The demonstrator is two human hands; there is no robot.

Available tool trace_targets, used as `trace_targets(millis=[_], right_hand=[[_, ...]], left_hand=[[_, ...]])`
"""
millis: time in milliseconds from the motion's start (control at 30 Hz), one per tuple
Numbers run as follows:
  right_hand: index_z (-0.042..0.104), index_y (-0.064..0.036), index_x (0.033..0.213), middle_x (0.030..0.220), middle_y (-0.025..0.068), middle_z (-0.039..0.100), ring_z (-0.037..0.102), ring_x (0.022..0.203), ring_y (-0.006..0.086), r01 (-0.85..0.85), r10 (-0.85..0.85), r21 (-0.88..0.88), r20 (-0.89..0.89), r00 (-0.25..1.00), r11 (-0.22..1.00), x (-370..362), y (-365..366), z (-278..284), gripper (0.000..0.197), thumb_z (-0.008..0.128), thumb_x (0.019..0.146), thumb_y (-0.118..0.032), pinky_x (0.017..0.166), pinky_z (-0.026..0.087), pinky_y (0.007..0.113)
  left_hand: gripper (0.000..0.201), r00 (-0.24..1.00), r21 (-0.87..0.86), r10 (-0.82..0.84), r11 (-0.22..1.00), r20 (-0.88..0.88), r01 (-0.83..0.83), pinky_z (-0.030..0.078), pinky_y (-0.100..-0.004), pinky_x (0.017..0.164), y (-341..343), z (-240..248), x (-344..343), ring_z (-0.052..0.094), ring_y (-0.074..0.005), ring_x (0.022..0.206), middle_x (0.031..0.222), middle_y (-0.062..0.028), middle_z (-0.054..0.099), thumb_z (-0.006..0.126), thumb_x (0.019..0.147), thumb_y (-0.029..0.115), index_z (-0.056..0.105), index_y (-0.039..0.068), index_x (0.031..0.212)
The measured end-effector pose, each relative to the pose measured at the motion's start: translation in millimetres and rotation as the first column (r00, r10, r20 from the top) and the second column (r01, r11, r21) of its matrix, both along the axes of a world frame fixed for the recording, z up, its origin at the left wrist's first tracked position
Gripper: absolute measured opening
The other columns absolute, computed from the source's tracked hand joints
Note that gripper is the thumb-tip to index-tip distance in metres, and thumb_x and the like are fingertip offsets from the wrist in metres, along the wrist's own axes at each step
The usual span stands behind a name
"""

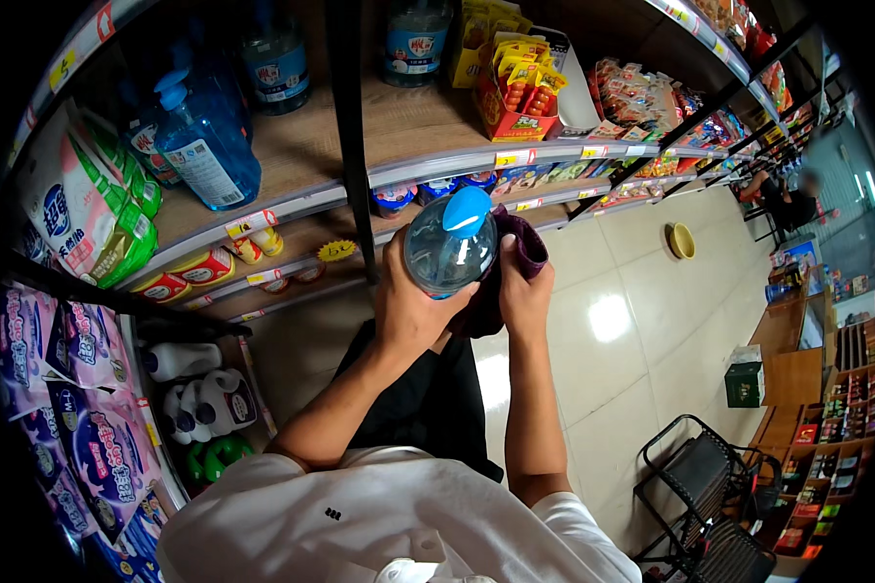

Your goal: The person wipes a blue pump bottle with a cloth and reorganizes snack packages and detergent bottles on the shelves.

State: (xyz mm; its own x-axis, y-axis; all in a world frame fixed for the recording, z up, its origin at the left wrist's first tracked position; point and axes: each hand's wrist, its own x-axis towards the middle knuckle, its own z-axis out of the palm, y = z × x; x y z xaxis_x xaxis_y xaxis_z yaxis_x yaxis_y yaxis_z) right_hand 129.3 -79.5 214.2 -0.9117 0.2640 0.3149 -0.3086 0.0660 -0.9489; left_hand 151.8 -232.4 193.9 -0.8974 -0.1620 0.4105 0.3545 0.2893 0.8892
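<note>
A clear bottle (437, 255) with a blue pump cap (468, 212) is held upright before my chest. My left hand (410, 301) wraps round its near left side. On the other side my right hand (525, 287) is closed on a dark purple cloth (521, 243), which lies against the bottle. The lower part of the bottle is hidden behind my left hand. Above and left of my hands, on the wooden shelf (306, 160), stand similar blue pump bottles (204, 155).
A red box of yellow snack packets (520, 92) sits on the shelf past a black upright post (348, 107). Pink-purple packages (102, 428) and white jugs (209, 403) fill the lower left. Black chairs (695, 476) and a yellow bowl (682, 241) are on the tiled floor. A seated person (797, 206) is far right.
</note>
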Motion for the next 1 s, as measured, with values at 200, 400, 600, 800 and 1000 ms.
trace_targets(millis=[200, 400, 600, 800, 1000], right_hand=[[0.067, 0.0001, 0.116, 0.092, 0.0062, 0.071, 0.067, 0.077, 0.0137, 0.179, -0.099, -0.32, 0.251, 0.963, 0.93, 31.1, 11.0, -19.6, 0.029, 0.06, 0.108, -0.026, 0.068, 0.054, 0.027], [0.068, 0.0002, 0.122, 0.091, 0.0067, 0.071, 0.063, 0.075, 0.0119, 0.27, -0.161, -0.341, 0.314, 0.936, 0.901, 60.5, 38.5, -24.8, 0.036, 0.058, 0.108, -0.032, 0.065, 0.05, 0.026], [0.068, 0.0012, 0.121, 0.094, 0.0069, 0.072, 0.064, 0.078, 0.0129, 0.353, -0.257, -0.329, 0.302, 0.918, 0.876, 71.9, 65.5, -38.3, 0.037, 0.059, 0.107, -0.032, 0.067, 0.051, 0.027], [0.071, -0.0005, 0.117, 0.085, 0.0051, 0.068, 0.063, 0.073, 0.013, 0.42, -0.301, -0.335, 0.354, 0.886, 0.843, 81.0, 77.7, -49.0, 0.033, 0.06, 0.107, -0.03, 0.067, 0.052, 0.028], [0.067, 0.0008, 0.122, 0.11, 0.0075, 0.073, 0.066, 0.08, 0.015, 0.456, -0.307, -0.287, 0.441, 0.844, 0.842, 107.7, 91.2, -67.7, 0.035, 0.059, 0.107, -0.03, 0.069, 0.054, 0.03]], left_hand=[[0.083, 0.975, 0.151, -0.222, 0.963, -0.02, 0.223, 0.052, -0.0393, 0.102, -21.3, 21.8, -35.0, 0.065, -0.0259, 0.114, 0.125, -0.0159, 0.066, 0.095, 0.069, 0.027, 0.055, -0.002, 0.135], [0.07, 0.965, 0.225, -0.261, 0.939, -0.019, 0.258, 0.055, -0.0365, 0.096, -32.1, 48.3, -109.9, 0.068, -0.019, 0.105, 0.117, -0.0133, 0.071, 0.094, 0.073, 0.023, 0.059, -0.001, 0.129], [0.058, 0.946, 0.303, -0.317, 0.897, -0.067, 0.322, 0.058, -0.0338, 0.088, -14.4, 92.1, -184.5, 0.071, -0.0182, 0.098, 0.111, -0.0119, 0.073, 0.092, 0.076, 0.02, 0.061, 0.001, 0.12], [0.084, 0.989, 0.189, 0.032, 0.982, -0.143, -0.004, 0.054, -0.0383, 0.096, 13.8, 57.8, -270.9, 0.068, -0.0266, 0.109, 0.121, -0.0159, 0.068, 0.096, 0.066, 0.024, 0.052, 0.0, 0.133], [0.091, 0.988, 0.257, -0.149, 0.954, -0.035, 0.153, 0.054, -0.0384, 0.1, -9.1, 40.9, -310.0, 0.064, -0.0249, 0.116, 0.129, -0.0146, 0.065, 0.096, 0.07, 0.024, 0.045, 0.003, 0.141]])
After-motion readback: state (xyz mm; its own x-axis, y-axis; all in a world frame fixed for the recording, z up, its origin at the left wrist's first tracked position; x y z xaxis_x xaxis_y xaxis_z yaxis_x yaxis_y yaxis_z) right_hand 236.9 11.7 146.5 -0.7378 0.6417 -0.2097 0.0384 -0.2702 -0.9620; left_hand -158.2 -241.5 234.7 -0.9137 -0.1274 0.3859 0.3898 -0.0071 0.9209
